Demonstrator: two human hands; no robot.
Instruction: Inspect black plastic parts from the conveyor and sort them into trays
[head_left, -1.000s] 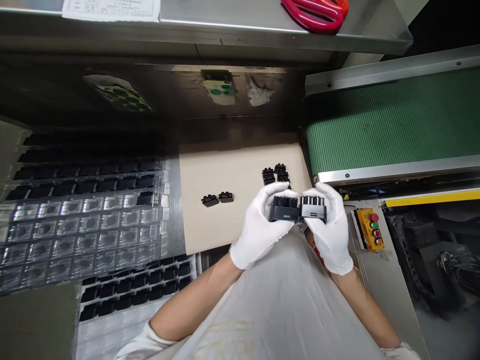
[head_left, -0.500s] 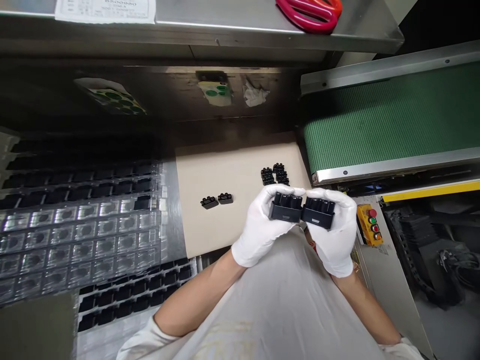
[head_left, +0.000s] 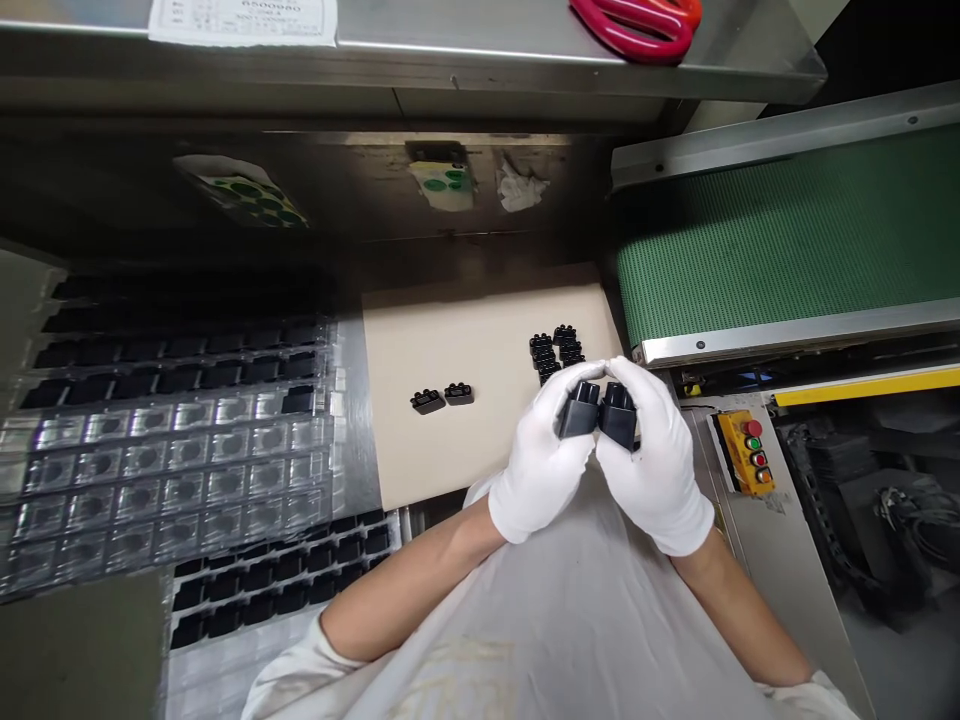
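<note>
In the head view my left hand (head_left: 546,455), in a white glove, is closed round a black plastic part (head_left: 578,415). A matching black part (head_left: 618,420) is held in my gloved right hand (head_left: 654,455). Both parts are tilted, side by side with a narrow gap, and the fingertips of the two hands meet above them. Two small black pieces (head_left: 442,398) lie on the beige board (head_left: 450,330) to the left. Several more black pieces (head_left: 555,350) sit in two columns just beyond my hands, partly hidden by them.
Clear trays (head_left: 157,470) with rows of black parts fill the left. A green conveyor (head_left: 787,230) stands at the right, above a yellow button box (head_left: 750,455). Red-handled scissors (head_left: 645,30) lie on the metal shelf (head_left: 450,75).
My hands have come closer together and turned the two black parts, which now show their narrower sides. The whole view has shifted slightly.
</note>
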